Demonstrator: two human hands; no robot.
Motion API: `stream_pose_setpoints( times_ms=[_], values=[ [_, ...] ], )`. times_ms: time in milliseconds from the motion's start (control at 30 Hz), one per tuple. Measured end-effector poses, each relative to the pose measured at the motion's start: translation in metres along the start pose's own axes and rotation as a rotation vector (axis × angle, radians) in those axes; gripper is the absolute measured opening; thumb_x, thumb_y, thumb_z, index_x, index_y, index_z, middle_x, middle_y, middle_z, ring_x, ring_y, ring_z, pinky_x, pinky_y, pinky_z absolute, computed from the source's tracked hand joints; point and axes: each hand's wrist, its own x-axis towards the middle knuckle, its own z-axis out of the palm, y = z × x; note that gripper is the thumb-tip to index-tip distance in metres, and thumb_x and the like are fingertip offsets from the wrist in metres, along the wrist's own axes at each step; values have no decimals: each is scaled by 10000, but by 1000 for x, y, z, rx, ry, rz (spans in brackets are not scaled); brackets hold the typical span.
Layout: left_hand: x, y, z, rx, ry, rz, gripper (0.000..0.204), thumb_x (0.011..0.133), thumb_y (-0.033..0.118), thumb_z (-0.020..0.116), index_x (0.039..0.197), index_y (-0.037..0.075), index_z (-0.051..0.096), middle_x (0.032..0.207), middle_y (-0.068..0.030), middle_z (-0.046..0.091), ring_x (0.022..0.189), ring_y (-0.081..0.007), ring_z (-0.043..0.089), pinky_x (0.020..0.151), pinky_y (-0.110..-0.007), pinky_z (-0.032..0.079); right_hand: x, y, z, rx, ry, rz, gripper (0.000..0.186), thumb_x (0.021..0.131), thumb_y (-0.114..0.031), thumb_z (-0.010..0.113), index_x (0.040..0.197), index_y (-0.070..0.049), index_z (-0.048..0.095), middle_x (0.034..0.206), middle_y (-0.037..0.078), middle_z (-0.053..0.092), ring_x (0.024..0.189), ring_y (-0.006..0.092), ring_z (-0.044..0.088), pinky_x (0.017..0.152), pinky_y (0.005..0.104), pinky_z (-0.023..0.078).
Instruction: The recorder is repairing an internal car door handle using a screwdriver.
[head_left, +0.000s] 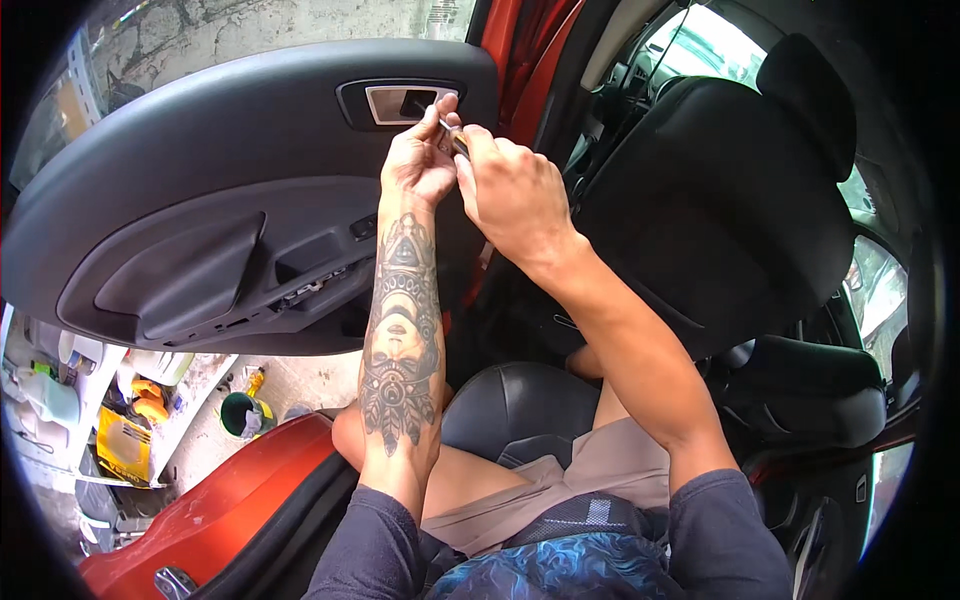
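Note:
In front of me is the dark door panel (pixel 200 140) of an open car door. Its inner door handle recess (pixel 388 118) has a silver surround. My right hand (pixel 515 195) is closed around the handle of a screwdriver (pixel 460 143), dark with a bit of yellow showing. Close against it, my left hand (pixel 425 165) pinches the thin metal shaft between thumb and fingers. The shaft points toward the recess. Its tip is too small and too covered by my fingers to make out.
A black car seat (pixel 710 190) stands to the right. Lower on the door, an armrest (pixel 320 255) has an uncovered switch opening. The orange door sill side (pixel 240 500) is at lower left. Beyond it are a green bucket (pixel 238 413) and a shelf with a yellow bag (pixel 124 443).

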Motion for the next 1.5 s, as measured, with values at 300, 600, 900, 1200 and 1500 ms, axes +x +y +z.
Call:
stream_pose_setpoints(
  times_ms=[300,600,900,1200,1500],
  values=[
    [1,1,3,69,65,25,189,891,140,573,1025,18,626,1007,-81,656,987,-225,586,893,-376,468,-2,-12,0,48,-71,215,217,858,-223,574,911,-16,536,674,185,626,633,364,632,582,441,517],
    [-6,2,4,8,2,-28,280,948,166,448,1084,-37,585,1058,-125,634,1050,-261,560,959,-384,431,7,-22,-1,69,-64,185,232,865,-225,550,906,3,543,729,209,641,692,382,643,617,448,525],
    [-11,-4,12,-2,26,-5,248,945,158,461,1062,-21,586,1040,-132,641,1030,-267,580,932,-400,464,13,-24,-1,-85,-117,208,238,865,-250,549,952,-29,559,709,212,634,727,342,656,597,421,529],
    [-15,-8,22,-52,122,3,202,930,147,496,1005,-15,591,976,-126,661,936,-266,618,855,-378,508,9,-30,-5,-303,78,-30,281,826,-111,532,1082,6,535,726,150,632,740,299,675,565,363,549],
    [-13,-7,14,-60,-6,-20,234,934,159,478,973,-38,599,940,-138,660,888,-250,626,859,-360,500,18,-33,-4,-147,-2,135,212,832,-194,579,931,-7,561,731,170,625,679,336,642,648,398,532]
  ],
)
